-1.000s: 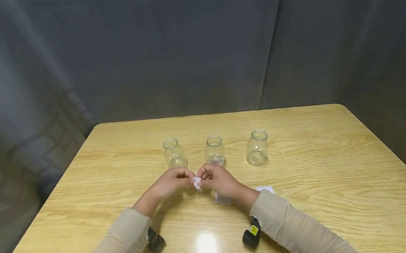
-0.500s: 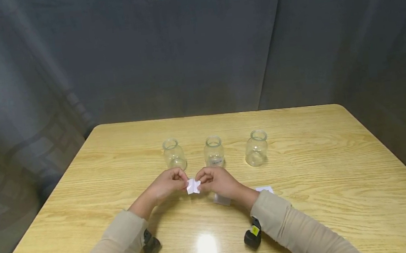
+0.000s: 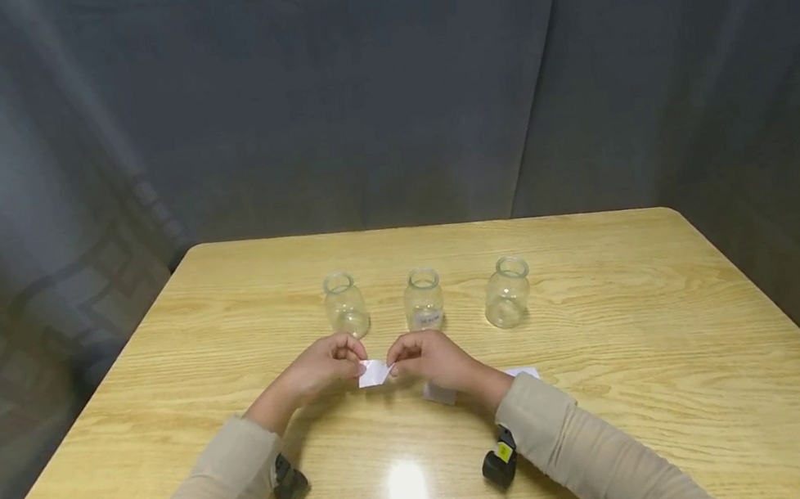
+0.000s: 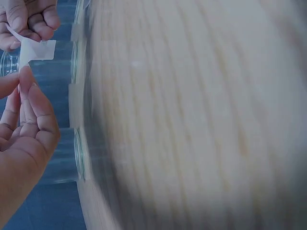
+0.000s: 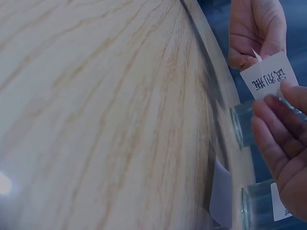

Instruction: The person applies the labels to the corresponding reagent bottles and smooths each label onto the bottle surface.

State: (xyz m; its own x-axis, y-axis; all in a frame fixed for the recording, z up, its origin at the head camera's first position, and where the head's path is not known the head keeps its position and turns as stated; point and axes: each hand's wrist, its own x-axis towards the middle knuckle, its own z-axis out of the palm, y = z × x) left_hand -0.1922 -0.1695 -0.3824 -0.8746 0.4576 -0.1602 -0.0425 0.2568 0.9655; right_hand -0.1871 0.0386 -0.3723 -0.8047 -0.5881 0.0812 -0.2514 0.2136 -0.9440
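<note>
Both hands meet over the table at a small white sticker label point(image 3: 373, 373). My left hand point(image 3: 323, 367) pinches its left side between thumb and fingers. My right hand point(image 3: 436, 359) pinches the right end, where a corner is bent. In the right wrist view the label point(image 5: 268, 76) bears dark handwritten characters, and a thin white flap sticks up beside the fingers. Seen from the left wrist, the label point(image 4: 36, 50) is folded back into two layers. Just beyond the hands stands a clear glass jar point(image 3: 424, 300) with a white label on its front.
Two other clear jars, the left jar point(image 3: 346, 307) and the right jar point(image 3: 506, 293), stand in the same row. A white paper piece point(image 3: 439, 394) lies under my right wrist, and another paper point(image 3: 522, 372) lies by the sleeve, partly hidden. A grey curtain point(image 3: 354, 106) hangs behind the wooden table point(image 3: 642, 354).
The hands have drawn slightly apart, the left moving left. The label, crumpled between the fingertips at first, now lies stretched flatter between them.
</note>
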